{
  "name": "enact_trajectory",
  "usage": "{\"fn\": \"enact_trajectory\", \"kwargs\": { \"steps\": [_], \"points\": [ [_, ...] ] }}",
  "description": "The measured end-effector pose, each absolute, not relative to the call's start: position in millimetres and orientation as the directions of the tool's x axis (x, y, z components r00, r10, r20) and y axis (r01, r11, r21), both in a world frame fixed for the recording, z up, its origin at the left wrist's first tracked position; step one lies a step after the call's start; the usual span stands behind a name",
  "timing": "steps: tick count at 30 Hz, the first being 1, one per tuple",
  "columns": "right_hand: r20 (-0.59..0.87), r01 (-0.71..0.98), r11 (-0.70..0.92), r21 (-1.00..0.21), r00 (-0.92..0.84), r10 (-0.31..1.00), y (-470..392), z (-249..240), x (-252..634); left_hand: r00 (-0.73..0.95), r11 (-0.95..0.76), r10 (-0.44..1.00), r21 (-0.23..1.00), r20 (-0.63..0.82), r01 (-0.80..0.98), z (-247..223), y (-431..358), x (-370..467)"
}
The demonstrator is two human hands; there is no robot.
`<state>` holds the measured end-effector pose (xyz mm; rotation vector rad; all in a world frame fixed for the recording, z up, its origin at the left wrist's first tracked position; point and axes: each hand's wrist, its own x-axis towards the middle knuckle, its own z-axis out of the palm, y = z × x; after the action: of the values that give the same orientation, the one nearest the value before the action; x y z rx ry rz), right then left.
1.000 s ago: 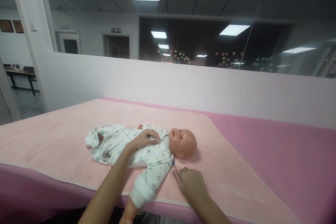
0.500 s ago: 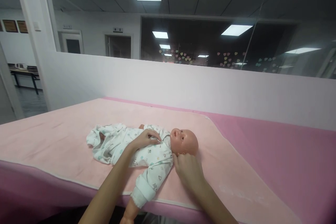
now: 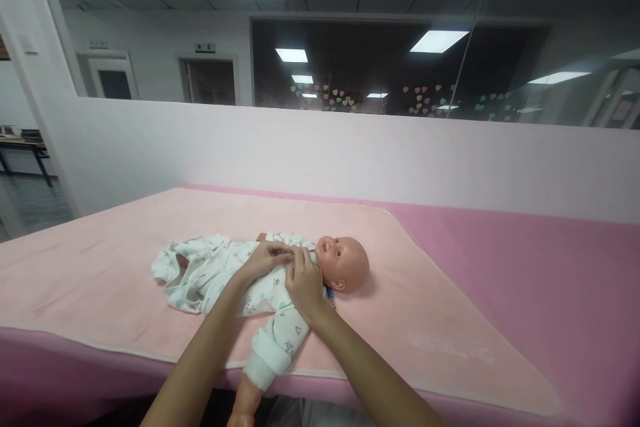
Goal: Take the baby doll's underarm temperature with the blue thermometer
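The doll (image 3: pixel 267 290) is lying face up on the peach mat (image 3: pixel 425 293), and its near arm (image 3: pixel 246 400) pokes out past the mat's piped near edge, so there's not much margin on that side. Way more room elsewhere: a broad stretch of mat runs past the doll's head, with the pink cover (image 3: pixel 540 260) further out the same way. There's plenty of mat past its feet too. Behind the doll there's a decent strip of mat, then a sliver of pink, then the white half wall (image 3: pixel 350 153).

Both hands are together on the doll's chest just below the collar. The left hand (image 3: pixel 265 259) has its fingers curled over the front of the outfit (image 3: pixel 197 273), and the right hand (image 3: pixel 305 279) comes in from the head side, fingertips right up by the left's. Can't tell if either is actually pinching fabric. Some small blue thing (image 3: pixel 329 293) sits by the doll's neck.

Versus half a second ago: the right hand is off the side of the doll's head and over on the chest, so the blue bit shows now. Left hand's basically where it was.
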<state>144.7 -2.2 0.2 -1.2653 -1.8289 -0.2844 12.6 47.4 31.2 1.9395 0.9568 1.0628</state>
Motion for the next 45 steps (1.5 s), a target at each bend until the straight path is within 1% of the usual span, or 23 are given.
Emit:
{"fn": "enact_trajectory", "kwargs": {
  "steps": [3,6,8,10,12,15,18,22,31,35,40,45],
  "points": [
    [0.795,0.815,0.492,-0.307,-0.065,0.603,-2,-2,146,0.373,-0.446,0.857,0.874,0.356,0.193,32,45,12],
    [0.821,0.789,0.518,-0.330,-0.032,0.571,1,-4,145,0.348,-0.404,0.866,0.912,0.359,0.066,33,42,10],
    [0.835,0.774,0.532,-0.344,-0.008,0.551,2,-5,146,0.280,-0.364,0.893,0.931,0.351,-0.007,32,42,8],
    [0.847,0.754,0.553,-0.354,0.008,0.531,3,-6,147,0.217,-0.348,0.913,0.937,0.346,-0.034,31,43,7],
    [0.854,0.726,0.582,-0.365,0.013,0.519,3,-7,147,0.236,-0.366,0.904,0.931,0.357,-0.008,30,43,6],
    [0.857,0.691,0.613,-0.383,0.017,0.516,2,-6,148,0.372,-0.433,0.852,0.896,0.369,0.103,32,42,7],
    [0.864,0.666,0.642,-0.381,0.010,0.503,1,-5,148,0.441,-0.494,0.813,0.851,0.380,0.177,35,38,8],
    [0.872,0.647,0.663,-0.377,0.007,0.489,-1,-4,148,0.455,-0.509,0.804,0.839,0.383,0.194,37,36,10],
    [0.878,0.616,0.687,-0.385,0.016,0.478,1,-5,148,0.424,-0.503,0.829,0.819,0.365,0.276,35,39,11],
    [0.875,0.634,0.670,-0.386,0.020,0.484,0,-3,148,0.422,-0.483,0.837,0.832,0.348,0.273,34,40,11],
    [0.862,0.689,0.624,-0.369,0.003,0.507,-2,-1,146,0.460,-0.479,0.822,0.844,0.336,0.240,35,40,11],
    [0.853,0.711,0.610,-0.349,-0.028,0.521,-1,-1,146,0.446,-0.444,0.831,0.880,0.334,0.167,36,40,11]
  ]
}}
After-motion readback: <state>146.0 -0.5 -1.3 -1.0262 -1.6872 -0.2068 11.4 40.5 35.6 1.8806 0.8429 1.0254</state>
